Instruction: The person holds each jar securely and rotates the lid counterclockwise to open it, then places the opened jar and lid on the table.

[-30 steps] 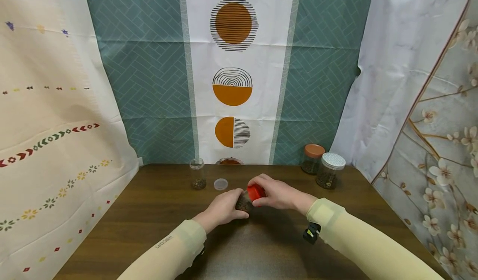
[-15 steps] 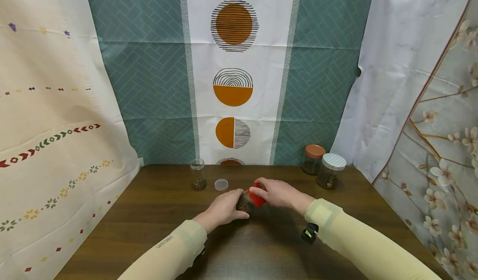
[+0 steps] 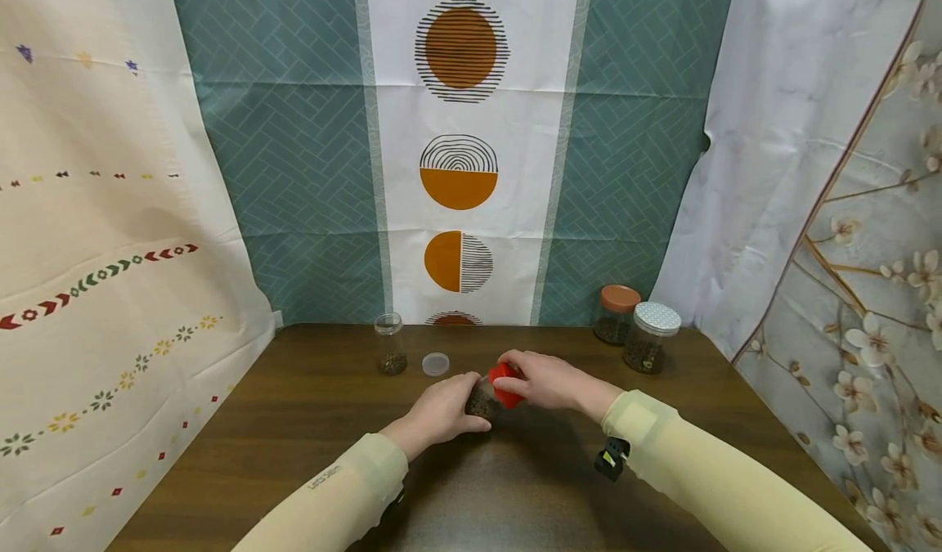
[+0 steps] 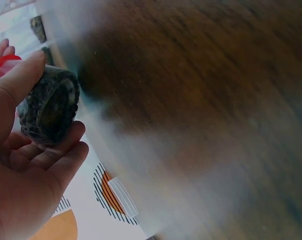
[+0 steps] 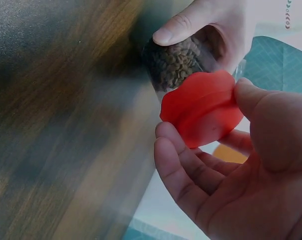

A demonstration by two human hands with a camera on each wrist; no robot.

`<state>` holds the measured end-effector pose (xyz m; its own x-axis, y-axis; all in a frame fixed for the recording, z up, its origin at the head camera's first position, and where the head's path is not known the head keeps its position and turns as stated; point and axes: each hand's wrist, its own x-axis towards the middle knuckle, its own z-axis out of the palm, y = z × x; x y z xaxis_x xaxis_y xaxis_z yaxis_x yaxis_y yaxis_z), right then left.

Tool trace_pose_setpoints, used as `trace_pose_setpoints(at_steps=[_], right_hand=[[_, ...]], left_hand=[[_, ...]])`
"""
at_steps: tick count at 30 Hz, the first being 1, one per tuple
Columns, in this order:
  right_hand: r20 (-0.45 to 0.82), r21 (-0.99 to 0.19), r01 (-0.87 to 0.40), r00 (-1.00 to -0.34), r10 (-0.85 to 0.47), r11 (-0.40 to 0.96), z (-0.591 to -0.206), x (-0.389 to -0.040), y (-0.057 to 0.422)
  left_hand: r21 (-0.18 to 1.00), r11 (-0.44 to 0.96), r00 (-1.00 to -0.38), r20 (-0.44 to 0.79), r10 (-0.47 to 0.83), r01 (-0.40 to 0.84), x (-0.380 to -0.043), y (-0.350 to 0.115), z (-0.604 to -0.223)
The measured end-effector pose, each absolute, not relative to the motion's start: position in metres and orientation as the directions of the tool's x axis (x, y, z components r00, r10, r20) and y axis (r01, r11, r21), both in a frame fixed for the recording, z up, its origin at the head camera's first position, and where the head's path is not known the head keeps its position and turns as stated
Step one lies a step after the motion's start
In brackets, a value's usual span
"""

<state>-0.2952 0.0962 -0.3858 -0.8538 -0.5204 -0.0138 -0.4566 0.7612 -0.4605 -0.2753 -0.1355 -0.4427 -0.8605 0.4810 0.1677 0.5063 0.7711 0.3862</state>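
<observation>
My left hand (image 3: pixel 439 411) grips a clear jar (image 3: pixel 480 403) partly filled with brown beans. It is tilted, its mouth toward the right. In the left wrist view, the jar's base (image 4: pixel 48 110) shows between thumb and fingers. A red lid (image 3: pixel 506 386) with a wavy edge sits at the jar's mouth. My right hand (image 3: pixel 548 379) holds this lid between thumb and fingers. In the right wrist view, the red lid (image 5: pixel 203 110) covers the mouth, and beans (image 5: pixel 176 62) show through the jar's wall. How firmly the lid is seated cannot be told.
An uncapped clear jar (image 3: pixel 391 346) with some beans stands at the back left of the wooden table (image 3: pixel 294 421). Beside it lies a small clear disc lid (image 3: pixel 436 364). At the back right stand an orange-lidded jar (image 3: pixel 616 313) and a jar with a pale patterned lid (image 3: pixel 652 337).
My right hand's thumb has moved from the lid's lower edge up across its front, and the lid's angle has shifted slightly. The left hand and the jar stay nearly in place.
</observation>
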Motion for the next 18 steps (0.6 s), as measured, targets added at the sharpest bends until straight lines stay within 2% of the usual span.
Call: trace_pose_setpoints(at_steps=[7, 18], right_hand=[[0.015, -0.427, -0.506, -0.832, -0.554, 0.749, -0.386, -0.296, 0.100], [0.044, -0.454, -0.567, -0.785, -0.618, 0.688, -0.384, -0.295, 0.108]], left_hand=[[0.395, 0.770, -0.863, 0.161, 0.478, 0.500, -0.275, -0.135, -0.441], [0.399, 0.774, -0.868, 0.154, 0.472, 0.492, -0.276, -0.134, -0.441]])
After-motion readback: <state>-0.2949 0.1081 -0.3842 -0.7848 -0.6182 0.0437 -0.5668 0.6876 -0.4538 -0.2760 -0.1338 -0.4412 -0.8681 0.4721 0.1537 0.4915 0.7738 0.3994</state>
